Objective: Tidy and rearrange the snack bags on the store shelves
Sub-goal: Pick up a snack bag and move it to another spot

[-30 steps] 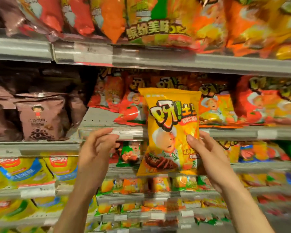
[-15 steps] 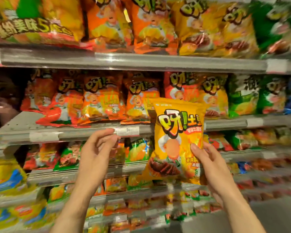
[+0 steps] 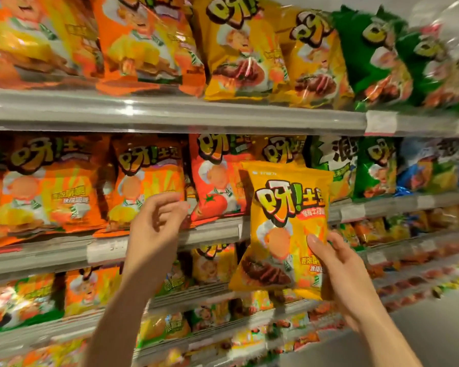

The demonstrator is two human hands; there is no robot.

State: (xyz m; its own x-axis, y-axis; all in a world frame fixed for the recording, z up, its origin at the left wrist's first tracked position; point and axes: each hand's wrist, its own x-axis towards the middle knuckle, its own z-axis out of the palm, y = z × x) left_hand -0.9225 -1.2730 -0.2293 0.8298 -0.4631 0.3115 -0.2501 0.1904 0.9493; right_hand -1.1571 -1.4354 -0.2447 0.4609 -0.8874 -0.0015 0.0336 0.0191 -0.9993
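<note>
Gripping a yellow snack bag (image 3: pixel 284 229) upright by its lower right edge with the right hand (image 3: pixel 337 263) — thumb on the front, just before the middle shelf (image 3: pixel 212 234). Hovering to the left, the left hand (image 3: pixel 157 226), fingers loosely curled, holding nothing — perhaps brushing an orange bag (image 3: pixel 149 181); too blurred to tell.

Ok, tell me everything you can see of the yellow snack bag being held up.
The yellow snack bag is a glossy, puffy pillow pack with a crimped top seal, bold cartoon lettering, a chef figure and a picture of grilled meat. It is upright, slightly tilted, in front of the middle shelf edge. Only the right hand touches it, gripping its lower right side, thumb on the front.
</note>
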